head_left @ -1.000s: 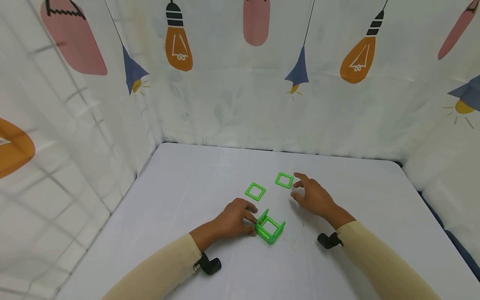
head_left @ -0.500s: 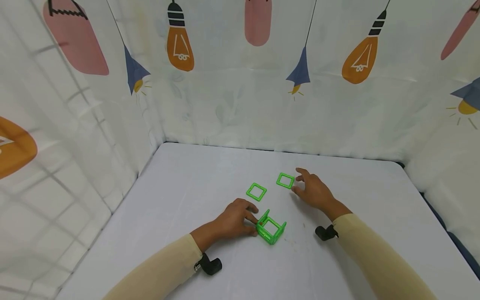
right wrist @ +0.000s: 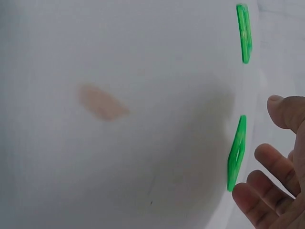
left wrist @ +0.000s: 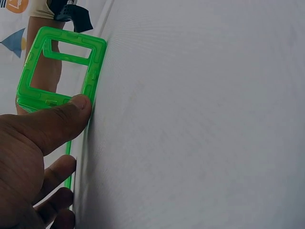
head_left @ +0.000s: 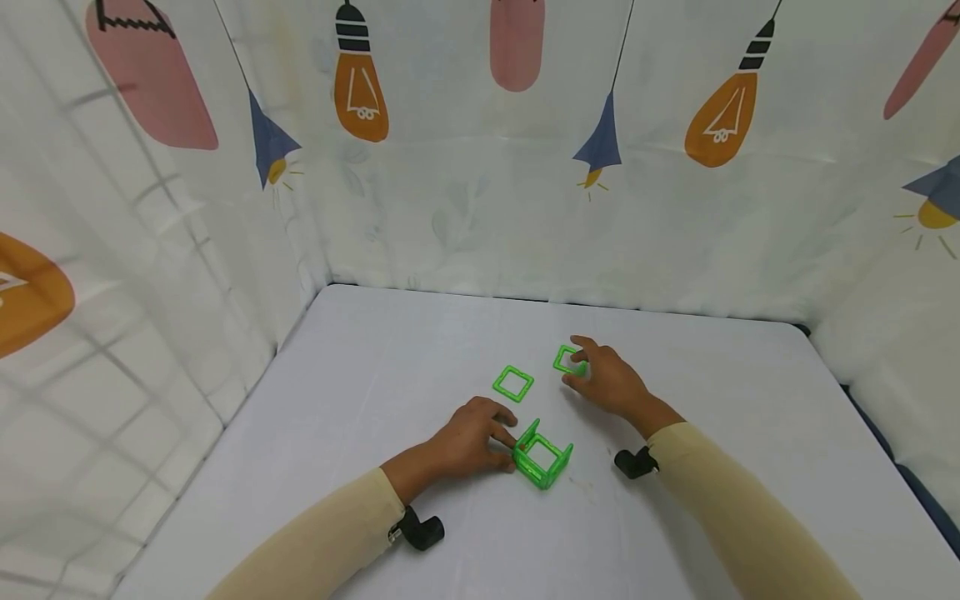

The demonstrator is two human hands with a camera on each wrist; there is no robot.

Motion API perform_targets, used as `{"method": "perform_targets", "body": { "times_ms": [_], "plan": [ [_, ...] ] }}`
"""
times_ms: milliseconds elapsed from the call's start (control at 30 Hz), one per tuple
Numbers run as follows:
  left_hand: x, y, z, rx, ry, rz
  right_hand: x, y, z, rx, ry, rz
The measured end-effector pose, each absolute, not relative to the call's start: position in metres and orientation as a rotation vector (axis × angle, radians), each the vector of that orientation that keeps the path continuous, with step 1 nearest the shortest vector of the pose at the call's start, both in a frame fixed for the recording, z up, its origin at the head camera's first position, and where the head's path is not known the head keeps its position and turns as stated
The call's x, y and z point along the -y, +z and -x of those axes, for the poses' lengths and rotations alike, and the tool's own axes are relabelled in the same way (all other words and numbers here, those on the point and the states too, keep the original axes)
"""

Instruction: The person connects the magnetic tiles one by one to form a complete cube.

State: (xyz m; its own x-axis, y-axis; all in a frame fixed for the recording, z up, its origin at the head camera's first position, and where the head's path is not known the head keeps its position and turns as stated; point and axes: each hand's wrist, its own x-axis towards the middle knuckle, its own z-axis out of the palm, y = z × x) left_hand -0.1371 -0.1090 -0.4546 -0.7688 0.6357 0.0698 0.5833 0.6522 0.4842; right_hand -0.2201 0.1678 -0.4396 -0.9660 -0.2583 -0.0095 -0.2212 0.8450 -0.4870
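Observation:
My left hand [head_left: 461,437] pinches the left side of a small open box of joined green square magnetic tiles [head_left: 534,477], which stands on the table. In the left wrist view the thumb presses the near edge of these tiles [left wrist: 29,64], other fingers lying below. Over the far-right loose green tile [head_left: 558,357] hovers my right hand [head_left: 611,385], thumb and fingers apart, covering that tile's right part. The right wrist view has a tile [right wrist: 237,155] right by the fingertips. A second loose tile [head_left: 506,394] lies flat between the box and the far tile.
A white-covered table [head_left: 420,333] reaches to a printed curtain [head_left: 465,225] at the back and sides. Black wrist cameras [head_left: 422,532] hang at both sleeves.
My right hand has moved left, from beside the far-right tile to over it. The left hand and the green box hold still.

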Motion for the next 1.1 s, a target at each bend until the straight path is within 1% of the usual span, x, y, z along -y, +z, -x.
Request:
{"method": "perform_targets", "body": {
  "times_ms": [333,700,1100],
  "plan": [
    [0.108,-0.453,0.137,-2.751,0.753,-1.003,-0.152,-0.436,0.217,-2.919,-0.788,0.418],
    [0.112,-0.449,0.135,-2.716,0.795,-0.995,-0.145,-0.431,0.215,-2.901,-0.785,0.429],
    [0.124,-0.451,0.136,-2.714,0.800,-1.046,-0.133,-0.438,0.216,-2.893,-0.777,0.456]
  ]
}}
